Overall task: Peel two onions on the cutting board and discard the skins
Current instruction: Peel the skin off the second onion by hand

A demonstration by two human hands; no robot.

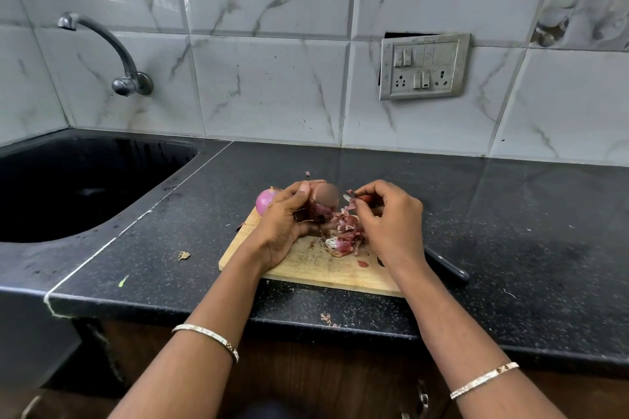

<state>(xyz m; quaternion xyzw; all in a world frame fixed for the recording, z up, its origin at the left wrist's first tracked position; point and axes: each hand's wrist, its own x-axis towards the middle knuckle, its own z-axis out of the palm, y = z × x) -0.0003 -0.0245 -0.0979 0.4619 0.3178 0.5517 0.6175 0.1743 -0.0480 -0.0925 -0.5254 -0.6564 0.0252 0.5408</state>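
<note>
My left hand (286,223) grips a brownish, partly skinned onion (323,202) above the wooden cutting board (306,265). To its right, my right hand (388,218) pinches a strip of red skin (350,204) at the onion's side. A heap of torn red skins (343,236) lies on the board between the hands. A second onion (266,201), pink and smooth, sits at the board's far left corner, half hidden behind my left hand.
A black-handled knife (449,269) lies on the dark counter right of the board, partly under my right wrist. A black sink (78,187) with a wall tap (112,54) lies to the left. Skin scraps (183,254) dot the counter. A switch plate (423,66) hangs on the tiled wall.
</note>
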